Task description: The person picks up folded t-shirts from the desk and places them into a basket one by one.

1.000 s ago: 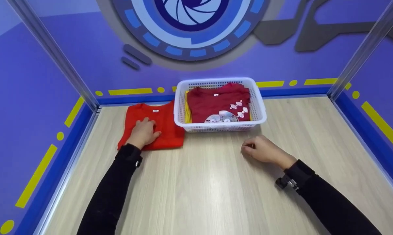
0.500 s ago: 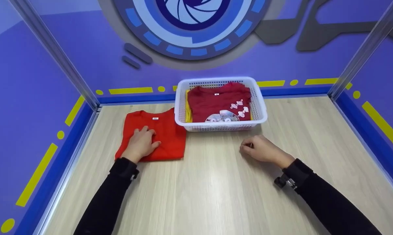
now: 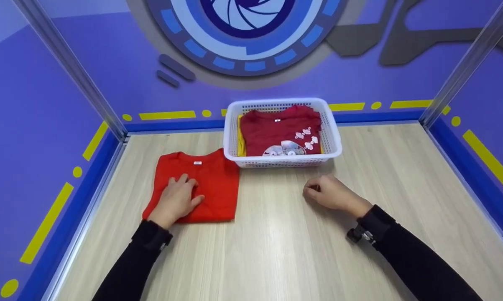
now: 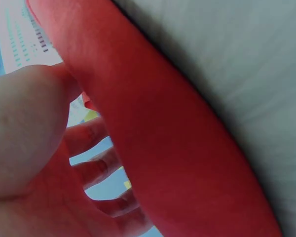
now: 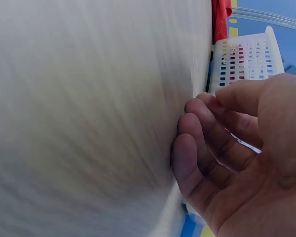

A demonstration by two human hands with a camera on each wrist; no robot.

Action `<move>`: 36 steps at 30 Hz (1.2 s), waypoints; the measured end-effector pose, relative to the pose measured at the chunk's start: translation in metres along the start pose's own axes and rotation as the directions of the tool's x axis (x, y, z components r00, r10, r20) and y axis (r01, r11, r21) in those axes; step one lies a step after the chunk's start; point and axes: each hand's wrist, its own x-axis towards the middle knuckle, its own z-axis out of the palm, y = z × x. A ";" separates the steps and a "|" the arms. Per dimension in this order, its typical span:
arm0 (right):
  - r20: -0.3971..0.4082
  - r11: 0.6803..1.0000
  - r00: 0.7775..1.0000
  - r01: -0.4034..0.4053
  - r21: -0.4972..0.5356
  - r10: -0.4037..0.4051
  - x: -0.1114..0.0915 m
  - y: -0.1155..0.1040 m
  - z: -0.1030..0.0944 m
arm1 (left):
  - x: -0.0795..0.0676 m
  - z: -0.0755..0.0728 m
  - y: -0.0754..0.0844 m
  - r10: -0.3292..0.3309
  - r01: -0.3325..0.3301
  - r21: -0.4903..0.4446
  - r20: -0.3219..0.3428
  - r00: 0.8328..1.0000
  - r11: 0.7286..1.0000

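Observation:
A folded red T-shirt (image 3: 215,188) lies on the table at the left, its neckline and white label toward the back wall. My left hand (image 3: 177,198) rests on it, fingertips pressing the cloth and thumb spread to the right. In the left wrist view the red cloth (image 4: 148,133) fills the middle, in front of the fingertips. My right hand (image 3: 333,192) rests on the table right of centre, fingers loosely curled with nothing in them. The right wrist view shows its fingertips (image 5: 186,153) touching the table surface.
A white plastic basket (image 3: 282,162) stands at the back centre, close to the red T-shirt's right shoulder. Inside lie a dark red shirt (image 3: 259,131) with a pale print and, under it, yellow cloth (image 3: 241,144). Purple panels (image 3: 88,75) enclose the table on three sides.
My left hand has drawn the red T-shirt toward me, away from the back wall, with the basket staying in place. The right hand has shifted very slightly left.

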 end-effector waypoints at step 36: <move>0.198 0.837 0.967 0.239 -0.493 -0.160 0.110 -0.169 0.113 | 0.026 -0.042 -0.053 0.071 -0.072 0.004 0.125 0.990 0.997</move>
